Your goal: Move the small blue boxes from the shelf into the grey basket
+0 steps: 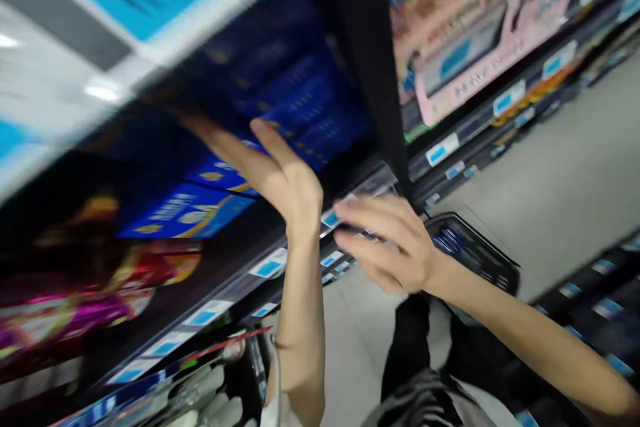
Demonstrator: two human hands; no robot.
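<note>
My left hand [287,180] reaches into a dark shelf bay, its fingers stretched out and the thumb apart. It is over blue packages [187,210] with gold and white print; whether the fingertips touch one I cannot tell, since they fade into shadow. Further in, a stack of dark blue boxes [313,103] stands beside the thumb. Outside the bay, my right hand [393,240] hovers by the shelf's front edge, fingers extended and slightly bent, with nothing visible in them. Motion smears the picture in places.
Shiny red and purple packs [100,307] lie left on the same shelf. A black upright [367,60] divides it from pink boxes [465,47]. Price labels [270,267] line the shelf edges. A black basket [477,250] with blue items is on the floor [565,153] near my legs.
</note>
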